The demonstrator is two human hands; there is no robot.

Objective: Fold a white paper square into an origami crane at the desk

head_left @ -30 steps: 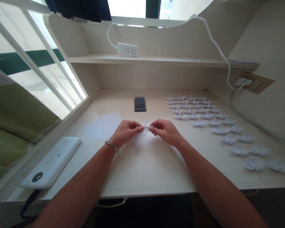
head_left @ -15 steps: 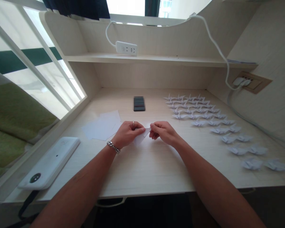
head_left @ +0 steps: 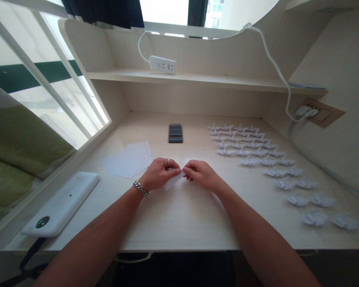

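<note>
Between my hands, just above the desk, is a folded piece of white paper. My left hand, with a ring and a chain bracelet, pinches its upper edge between thumb and fingers. The fingertips of my right hand close on its right corner, almost touching the left thumb. Part of the fold is hidden behind the fingers. Loose white paper sheets lie overlapping to the left of my left hand. Rows of folded paper cranes stand on the right side of the desk.
A dark blurred-out rectangular object lies beyond my hands. At the left edge rests a white power bank-like device with a black cable. A power strip sits on the shelf; a white cable runs to the wall socket.
My right hand has come in to the left, so the fingertips of both hands now nearly meet on the paper. The whole view has shifted slightly.
</note>
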